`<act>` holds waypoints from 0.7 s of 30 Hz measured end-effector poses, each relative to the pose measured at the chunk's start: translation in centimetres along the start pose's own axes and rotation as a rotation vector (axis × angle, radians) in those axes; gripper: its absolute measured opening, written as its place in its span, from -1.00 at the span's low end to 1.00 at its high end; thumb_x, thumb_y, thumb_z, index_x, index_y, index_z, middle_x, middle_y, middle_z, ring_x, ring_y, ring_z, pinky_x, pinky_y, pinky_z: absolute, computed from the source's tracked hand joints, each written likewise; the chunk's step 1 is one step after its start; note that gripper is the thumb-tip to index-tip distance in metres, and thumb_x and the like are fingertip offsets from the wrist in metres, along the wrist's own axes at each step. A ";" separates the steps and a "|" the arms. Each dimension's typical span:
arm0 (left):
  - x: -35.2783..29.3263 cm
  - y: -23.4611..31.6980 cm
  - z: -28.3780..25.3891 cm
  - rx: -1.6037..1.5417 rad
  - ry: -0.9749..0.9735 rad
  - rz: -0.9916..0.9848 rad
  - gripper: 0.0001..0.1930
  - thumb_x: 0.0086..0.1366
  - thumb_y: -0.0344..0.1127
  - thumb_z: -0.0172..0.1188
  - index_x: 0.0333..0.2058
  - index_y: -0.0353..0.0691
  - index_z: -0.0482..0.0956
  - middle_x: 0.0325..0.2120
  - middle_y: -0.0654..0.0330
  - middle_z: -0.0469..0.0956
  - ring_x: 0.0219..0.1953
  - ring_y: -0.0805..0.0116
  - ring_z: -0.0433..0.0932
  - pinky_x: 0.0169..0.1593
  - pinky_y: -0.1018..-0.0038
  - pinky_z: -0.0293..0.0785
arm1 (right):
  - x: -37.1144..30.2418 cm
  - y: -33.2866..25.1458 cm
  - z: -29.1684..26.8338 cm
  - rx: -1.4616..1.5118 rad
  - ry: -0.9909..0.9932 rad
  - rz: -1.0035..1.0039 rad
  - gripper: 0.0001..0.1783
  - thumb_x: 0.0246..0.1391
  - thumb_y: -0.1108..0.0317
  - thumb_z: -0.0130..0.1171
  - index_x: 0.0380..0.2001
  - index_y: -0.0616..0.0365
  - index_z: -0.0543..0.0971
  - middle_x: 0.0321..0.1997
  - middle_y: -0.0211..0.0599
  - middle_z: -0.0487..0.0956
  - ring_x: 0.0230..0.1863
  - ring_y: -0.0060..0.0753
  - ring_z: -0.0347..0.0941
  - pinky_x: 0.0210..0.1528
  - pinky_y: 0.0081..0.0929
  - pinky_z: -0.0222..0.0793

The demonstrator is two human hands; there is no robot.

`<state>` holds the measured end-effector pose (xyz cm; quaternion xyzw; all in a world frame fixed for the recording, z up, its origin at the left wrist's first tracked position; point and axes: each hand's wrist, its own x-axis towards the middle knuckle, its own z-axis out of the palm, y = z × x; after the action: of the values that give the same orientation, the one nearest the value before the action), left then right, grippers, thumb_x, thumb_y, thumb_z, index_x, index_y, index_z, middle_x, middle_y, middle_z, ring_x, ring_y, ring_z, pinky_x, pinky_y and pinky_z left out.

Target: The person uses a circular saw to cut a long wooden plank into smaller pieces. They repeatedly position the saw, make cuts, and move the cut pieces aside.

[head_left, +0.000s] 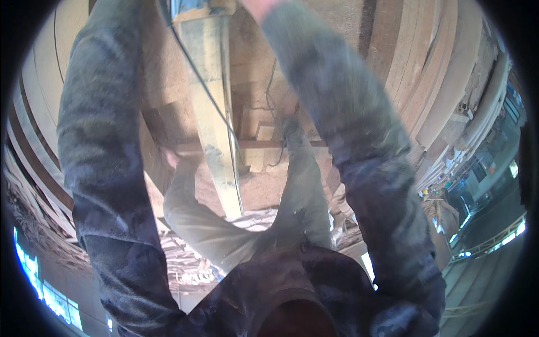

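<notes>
Both my arms, in dark dusty sleeves, reach to the top edge of the picture. Of my right hand [261, 7], only a blurred bit by the cuff shows; its fingers are cut off. My left hand lies outside the picture, beyond the end of the left sleeve. Between the arms a long pale wooden plank [210, 101] runs lengthwise. At its far end sits a blue object [188, 7], mostly cut off, so its kind is unclear. A black cable [196, 70] comes from beside it and hangs across the plank.
Stacked boards curve along the left [42, 73] and right [418, 62] sides. My legs in dusty trousers [295, 185] stand astride the plank's near end. Small wood blocks [265, 131] and a thin cord [269, 90] lie on the brown dusty ground.
</notes>
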<state>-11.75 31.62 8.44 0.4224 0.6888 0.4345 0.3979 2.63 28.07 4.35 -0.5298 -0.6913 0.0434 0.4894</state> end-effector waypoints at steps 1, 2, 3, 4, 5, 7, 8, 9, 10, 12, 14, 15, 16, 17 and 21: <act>-0.4 0.2 -0.4 -0.040 -0.058 -0.002 -0.72 0.11 -0.20 0.28 -0.51 -0.36 0.66 -0.58 0.14 0.61 -0.60 0.33 0.56 -0.52 0.34 0.41 | -2.5 1.2 -2.6 0.124 -0.014 0.012 -0.30 0.26 0.20 -0.03 0.42 0.26 0.24 0.46 0.06 0.28 0.51 0.05 0.11 0.51 0.05 -0.06; -1.0 -0.1 -0.8 -0.060 -0.076 0.014 -0.72 0.11 -0.18 0.27 -0.49 -0.35 0.64 -0.56 0.14 0.60 -0.57 0.32 0.55 -0.50 0.33 0.39 | -6.7 2.1 -6.1 0.237 -0.134 0.208 -0.37 0.25 0.21 0.03 0.34 0.20 0.34 0.36 0.06 0.39 0.39 0.09 0.26 0.42 0.03 0.11; -1.5 -0.7 -1.1 -0.077 -0.082 0.009 -0.71 0.11 -0.17 0.26 -0.47 -0.34 0.63 -0.54 0.15 0.58 -0.55 0.32 0.53 -0.48 0.32 0.38 | -11.1 3.4 -9.5 0.326 -0.236 0.417 -0.45 0.23 0.22 0.08 0.27 0.13 0.44 0.25 0.07 0.50 0.28 0.13 0.41 0.33 0.02 0.27; -2.1 -1.7 -1.7 -0.093 -0.081 -0.002 -0.71 0.11 -0.15 0.25 -0.45 -0.32 0.61 -0.51 0.16 0.56 -0.53 0.32 0.52 -0.46 0.31 0.37 | -15.6 4.4 -11.7 0.257 -0.299 0.578 -0.47 0.23 0.20 0.08 0.23 0.16 0.46 0.21 0.09 0.53 0.24 0.14 0.44 0.29 0.01 0.31; -2.9 -3.3 -2.4 -0.116 -0.067 -0.023 -0.70 0.11 -0.13 0.24 -0.43 -0.31 0.60 -0.49 0.16 0.55 -0.51 0.31 0.50 -0.44 0.31 0.36 | -20.5 5.9 -13.4 0.106 -0.348 0.746 -0.49 0.24 0.19 0.08 0.20 0.19 0.48 0.17 0.11 0.55 0.20 0.16 0.47 0.25 -0.01 0.35; -4.9 -7.5 -3.3 -0.148 -0.049 -0.110 -0.68 0.12 -0.10 0.21 -0.39 -0.29 0.57 -0.45 0.17 0.52 -0.46 0.31 0.48 -0.40 0.29 0.33 | -30.5 8.4 -16.1 -0.178 -0.616 1.060 -0.51 0.24 0.17 0.08 0.13 0.24 0.52 0.09 0.14 0.61 0.12 0.19 0.54 0.18 -0.03 0.43; -8.1 -11.0 -3.9 -0.172 -0.025 -0.199 -0.68 0.12 -0.08 0.20 -0.37 -0.27 0.55 -0.43 0.18 0.50 -0.44 0.30 0.46 -0.38 0.28 0.32 | -35.5 9.0 -17.9 -0.169 -0.884 1.101 -0.50 0.23 0.16 0.08 0.14 0.25 0.52 0.07 0.15 0.62 0.10 0.20 0.55 0.18 -0.04 0.43; -11.6 -14.5 -4.7 -0.180 0.015 -0.308 -0.67 0.12 -0.07 0.19 -0.34 -0.26 0.54 -0.40 0.18 0.49 -0.42 0.30 0.45 -0.36 0.28 0.31 | -40.0 9.3 -19.5 -0.192 -1.186 1.155 -0.48 0.23 0.15 0.07 0.15 0.25 0.52 0.05 0.15 0.63 0.09 0.21 0.56 0.19 -0.04 0.44; -15.3 -17.9 -5.5 -0.192 0.067 -0.415 -0.65 0.12 -0.05 0.18 -0.32 -0.25 0.52 -0.38 0.19 0.47 -0.39 0.30 0.43 -0.33 0.27 0.29 | -44.5 9.0 -20.8 -0.176 -1.377 1.157 -0.51 0.23 0.15 0.07 0.11 0.25 0.54 0.03 0.14 0.64 0.07 0.20 0.57 0.17 -0.02 0.45; -23.1 -23.5 -7.6 -0.202 0.182 -0.642 -0.63 0.13 -0.02 0.16 -0.28 -0.22 0.49 -0.34 0.20 0.44 -0.35 0.29 0.40 -0.29 0.25 0.27 | -51.4 6.7 -22.4 -0.239 -1.579 1.153 -0.56 0.23 0.15 0.07 0.03 0.24 0.57 -0.03 0.12 0.66 0.04 0.20 0.59 0.13 0.01 0.47; -30.5 -28.0 -10.1 -0.227 0.329 -0.871 -0.61 0.13 0.02 0.14 -0.24 -0.20 0.46 -0.29 0.21 0.41 -0.31 0.29 0.37 -0.25 0.24 0.24 | -56.1 3.6 -23.7 -0.345 -1.504 1.367 -0.60 0.23 0.15 0.07 -0.05 0.23 0.59 -0.09 0.11 0.68 0.01 0.20 0.61 0.09 0.05 0.49; -33.7 -29.6 -11.2 -0.240 0.387 -0.963 -0.59 0.13 0.03 0.13 -0.22 -0.18 0.45 -0.27 0.22 0.39 -0.28 0.28 0.36 -0.23 0.23 0.23 | -57.7 1.7 -24.6 -0.341 -1.426 1.330 -0.62 0.22 0.15 0.07 -0.09 0.22 0.61 -0.12 0.10 0.68 -0.01 0.19 0.62 0.07 0.07 0.50; -36.2 -30.8 -12.1 -0.251 0.446 -1.040 -0.58 0.13 0.05 0.12 -0.20 -0.17 0.43 -0.25 0.22 0.38 -0.26 0.28 0.35 -0.21 0.22 0.22 | -58.8 -0.2 -25.6 -0.397 -1.399 1.349 -0.63 0.24 0.14 0.08 -0.11 0.21 0.62 -0.13 0.08 0.69 -0.02 0.17 0.63 0.05 0.09 0.50; -38.1 -31.6 -12.8 -0.267 0.496 -1.098 -0.56 0.14 0.07 0.11 -0.18 -0.16 0.42 -0.23 0.23 0.36 -0.24 0.28 0.33 -0.19 0.22 0.20 | -59.6 -2.2 -26.9 -0.404 -1.441 1.273 -0.63 0.26 0.13 0.06 -0.08 0.19 0.62 -0.13 0.06 0.69 -0.03 0.15 0.64 0.05 0.08 0.51; -41.4 -33.9 -14.3 -0.334 0.588 -1.198 -0.50 0.14 0.13 0.07 -0.10 -0.11 0.36 -0.14 0.25 0.30 -0.15 0.27 0.27 -0.11 0.18 0.15 | -63.8 -10.3 -32.9 -0.615 -1.515 1.634 -0.67 0.26 0.19 0.04 -0.12 0.13 0.66 -0.11 0.00 0.70 -0.03 0.09 0.66 0.03 -0.01 0.55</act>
<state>-19.31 -19.55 -11.34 -0.2339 0.8068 0.3364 0.4257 16.70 -40.92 -12.88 -0.7540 -0.2401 0.4835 -0.3744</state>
